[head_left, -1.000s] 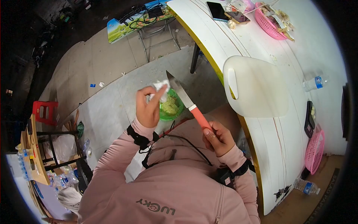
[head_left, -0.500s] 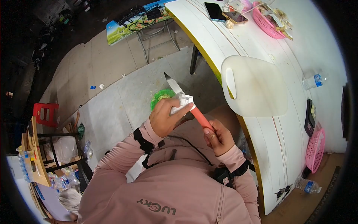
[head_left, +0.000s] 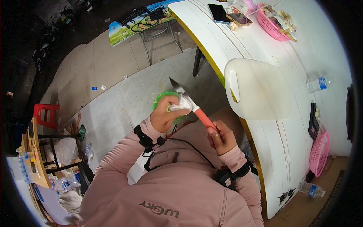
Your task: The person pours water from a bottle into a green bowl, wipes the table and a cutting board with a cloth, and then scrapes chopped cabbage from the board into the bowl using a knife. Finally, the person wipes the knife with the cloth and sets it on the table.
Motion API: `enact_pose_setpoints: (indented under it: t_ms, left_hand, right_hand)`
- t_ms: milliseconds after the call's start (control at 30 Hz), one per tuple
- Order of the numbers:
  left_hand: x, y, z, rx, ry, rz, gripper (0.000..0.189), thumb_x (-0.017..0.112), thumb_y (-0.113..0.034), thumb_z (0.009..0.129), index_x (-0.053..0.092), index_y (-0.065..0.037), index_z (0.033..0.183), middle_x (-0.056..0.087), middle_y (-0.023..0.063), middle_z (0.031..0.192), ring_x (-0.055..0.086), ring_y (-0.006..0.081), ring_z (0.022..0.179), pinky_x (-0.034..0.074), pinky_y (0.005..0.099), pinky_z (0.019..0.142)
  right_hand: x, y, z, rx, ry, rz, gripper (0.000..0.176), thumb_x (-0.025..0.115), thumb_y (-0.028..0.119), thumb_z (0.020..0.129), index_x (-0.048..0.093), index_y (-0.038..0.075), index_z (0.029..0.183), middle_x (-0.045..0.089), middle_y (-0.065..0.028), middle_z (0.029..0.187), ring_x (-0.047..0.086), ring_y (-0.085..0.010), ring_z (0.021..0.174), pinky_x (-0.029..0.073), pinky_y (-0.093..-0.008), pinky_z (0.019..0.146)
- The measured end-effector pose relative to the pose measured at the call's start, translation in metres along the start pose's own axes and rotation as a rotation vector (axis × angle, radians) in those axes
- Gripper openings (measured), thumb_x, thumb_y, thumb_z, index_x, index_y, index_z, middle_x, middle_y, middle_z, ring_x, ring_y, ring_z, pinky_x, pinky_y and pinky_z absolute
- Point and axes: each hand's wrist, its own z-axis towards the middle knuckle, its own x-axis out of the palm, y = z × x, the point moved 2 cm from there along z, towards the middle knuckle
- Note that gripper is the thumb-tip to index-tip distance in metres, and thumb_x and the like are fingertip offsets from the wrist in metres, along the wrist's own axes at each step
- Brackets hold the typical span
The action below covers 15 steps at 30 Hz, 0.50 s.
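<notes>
My right hand (head_left: 221,137) is closed round the orange handle of a knife (head_left: 204,120), its blade pointing up and left, away from my body. Pinched in my left hand (head_left: 164,113) is a crumpled white tissue (head_left: 183,104), lying against the blade near the handle. Part of the blade is hidden behind the tissue and looks smeared by motion. Below the hands, on the floor, a green basin (head_left: 158,97) with pale scraps in it is partly covered by my left hand.
At the right, a white table (head_left: 261,143) carries a white cutting board (head_left: 261,89) overhanging its edge. Phones (head_left: 218,13), a garlic bulb (head_left: 233,26) and a pink basket (head_left: 270,28) lie at its far end. A red stool (head_left: 47,115) stands at left.
My left hand with the tissue has shifted slightly along the blade and turned, baring the white collar by the handle. The knife has tilted a little; my right hand keeps its hold.
</notes>
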Motion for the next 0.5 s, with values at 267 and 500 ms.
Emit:
enact_pose_setpoints:
  t_ms: [267,500]
  left_hand:
    - [-0.005,0.007,-0.016,-0.119,-0.176,0.217,0.039,0.053,0.011,0.063,0.066,-0.011,0.092,0.045,0.0105,0.094,0.047,0.0267,0.087,0.041,0.033,0.078]
    - [-0.005,-0.017,-0.001,-0.089,-0.207,0.122,0.045,0.051,0.012,0.065,0.066,-0.01,0.101,0.044,0.0108,0.094,0.047,0.0236,0.087,0.041,0.0307,0.078]
  right_hand:
    - [-0.004,-0.006,0.008,-0.019,-0.072,0.05,0.011,0.051,0.014,0.089,0.051,0.003,0.093,0.045,0.001,0.061,0.041,-0.0056,0.052,0.034,-0.0223,0.046]
    - [0.001,-0.004,0.015,-0.168,-0.143,-0.163,0.014,0.054,0.016,0.088,0.049,0.003,0.091,0.049,-0.0089,0.06,0.047,-0.0188,0.049,0.038,-0.0301,0.048]
